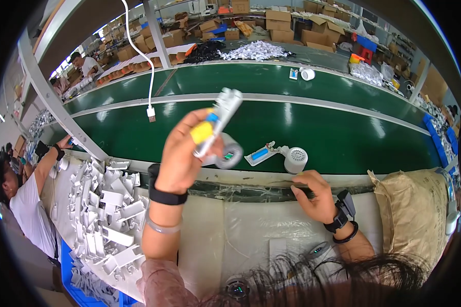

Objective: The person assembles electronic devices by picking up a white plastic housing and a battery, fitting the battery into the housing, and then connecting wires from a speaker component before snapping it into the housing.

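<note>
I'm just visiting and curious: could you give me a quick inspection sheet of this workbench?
Surface: pale bench beside a green conveyor belt.
Job's things: white and grey device with yellow and blue parts, raised in the left hand.
Clutter: pile of white plastic parts; small white fan-like unit on the belt; brown sack.
Hands: right hand rests at the bench edge.
Cables: white cable hanging down.
Surroundings: cardboard boxes, co-workers at left.

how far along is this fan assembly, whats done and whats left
Done: one assembled white handheld fan lies on the green conveyor belt. In hand: the left hand holds up a white handle part with a yellow piece and a round grey head; the right hand rests on the bench edge. Left: a big pile of white plastic shells waits at the left.
</note>
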`<state>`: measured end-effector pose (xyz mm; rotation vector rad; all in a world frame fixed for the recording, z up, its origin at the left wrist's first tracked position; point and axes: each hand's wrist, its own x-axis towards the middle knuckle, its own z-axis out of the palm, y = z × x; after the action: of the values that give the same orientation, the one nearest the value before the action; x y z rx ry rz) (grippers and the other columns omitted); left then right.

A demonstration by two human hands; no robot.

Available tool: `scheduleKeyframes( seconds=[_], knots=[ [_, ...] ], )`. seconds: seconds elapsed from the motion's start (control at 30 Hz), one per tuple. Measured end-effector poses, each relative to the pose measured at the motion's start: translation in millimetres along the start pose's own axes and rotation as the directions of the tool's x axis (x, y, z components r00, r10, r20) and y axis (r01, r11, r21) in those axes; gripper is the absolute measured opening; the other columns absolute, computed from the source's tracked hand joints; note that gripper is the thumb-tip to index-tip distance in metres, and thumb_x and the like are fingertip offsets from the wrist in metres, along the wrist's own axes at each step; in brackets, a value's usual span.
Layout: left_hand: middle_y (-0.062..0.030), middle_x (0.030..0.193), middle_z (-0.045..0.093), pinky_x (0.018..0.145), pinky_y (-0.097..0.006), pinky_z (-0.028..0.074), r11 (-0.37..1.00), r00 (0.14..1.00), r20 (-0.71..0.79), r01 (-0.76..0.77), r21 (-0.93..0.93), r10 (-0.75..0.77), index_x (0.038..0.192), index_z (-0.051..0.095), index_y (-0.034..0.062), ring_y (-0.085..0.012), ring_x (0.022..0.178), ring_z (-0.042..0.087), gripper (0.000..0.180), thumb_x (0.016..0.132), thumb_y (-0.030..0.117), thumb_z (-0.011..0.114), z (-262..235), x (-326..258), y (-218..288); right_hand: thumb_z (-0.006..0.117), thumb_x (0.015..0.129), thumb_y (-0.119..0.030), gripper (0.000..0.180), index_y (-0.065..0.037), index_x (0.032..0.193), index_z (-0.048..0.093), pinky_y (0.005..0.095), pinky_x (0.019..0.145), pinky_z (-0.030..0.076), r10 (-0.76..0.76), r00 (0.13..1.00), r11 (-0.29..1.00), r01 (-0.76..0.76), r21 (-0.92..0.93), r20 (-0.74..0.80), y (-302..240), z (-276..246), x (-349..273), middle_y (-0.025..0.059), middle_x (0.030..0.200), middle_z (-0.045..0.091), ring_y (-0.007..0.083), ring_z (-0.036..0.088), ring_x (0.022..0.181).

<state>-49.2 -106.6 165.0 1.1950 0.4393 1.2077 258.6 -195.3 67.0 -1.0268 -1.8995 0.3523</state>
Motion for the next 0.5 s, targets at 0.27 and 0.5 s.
scheduleKeyframes(
  seconds=[0.27, 0.5],
  knots=[
    [-0.0021, 0.115, 0.062, 0.087, -0.029, 0.048, 0.899, 0.716, 0.545, 0.327, 0.291, -0.437, 0.129, 0.054, 0.0061, -0.0122, 0.103, 0.058, 0.039, 0.096, 0.023, 0.063, 63, -29, -66, 0.072, 0.076, -0.005, 0.042, -0.002, 0.115, 0.06, 0.0445, 0.097, 0.044, -0.158, 0.971, 0.97, 0.186, -0.154, 0.181, -23, -7, 12, 0.0156, 0.111, 0.064, 0.0352, 0.061, 0.103],
    [-0.0173, 0.093, 0.066, 0.073, -0.042, 0.05, 0.341, 0.586, 0.44, -0.277, 0.898, -0.681, 0.112, 0.056, 0.0025, -0.0334, 0.089, 0.066, 0.035, 0.084, 0.021, 0.066, 52, -21, -51, 0.071, 0.077, -0.004, 0.01, -0.007, 0.082, 0.063, 0.045, 0.094, 0.045, -0.103, 0.983, 0.991, 0.087, 0.106, 0.154, -6, -2, 3, 0.0038, 0.074, 0.064, 0.0243, 0.063, 0.073]
  ],
)
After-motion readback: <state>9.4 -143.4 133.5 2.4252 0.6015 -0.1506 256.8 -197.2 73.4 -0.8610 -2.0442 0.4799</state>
